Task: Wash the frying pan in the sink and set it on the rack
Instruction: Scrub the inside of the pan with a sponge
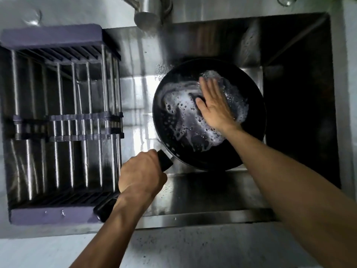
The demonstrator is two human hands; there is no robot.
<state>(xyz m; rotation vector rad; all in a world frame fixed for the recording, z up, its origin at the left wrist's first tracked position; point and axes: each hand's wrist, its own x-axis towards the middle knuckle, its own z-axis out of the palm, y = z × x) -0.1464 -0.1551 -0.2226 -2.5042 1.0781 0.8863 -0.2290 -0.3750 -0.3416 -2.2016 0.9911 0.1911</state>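
- The round black non-stick frying pan (208,115) sat low in the stainless-steel sink (212,190), its inside streaked with white soap foam (185,105) and small bubbles.
- We judged the pan stiff and fairly weighty, and its wet, soapy surface slippery; the rim would have been a poor place to take hold.
- The long black handle (165,159) looked the safest grip, since it gave leverage to tilt the pan and stayed mostly free of foam.
- Our left hand (141,173) was wrapped firmly round that handle, fingers curled closed about it, steadying the pan.
- Our right hand (214,103) lay flat inside the pan, fingers straight and together, pressing down on a dark scrubbing pad (198,97) that showed only partly beneath the palm.
- We judged the scrubbing step under way, with rinsing and racking not yet done.
- The steel tap spout (146,16) hung above the back edge of the sink; we could not tell whether water ran from it.
- The purple-framed drying rack with steel bars (58,113) spanned the sink's left side, just beside the handle.
- A speckled grey tabletop (193,248) ran along the near edge of the sink.
- Lifting the pan across would have called for a tight handle grip, as we judged soap could make it slip.
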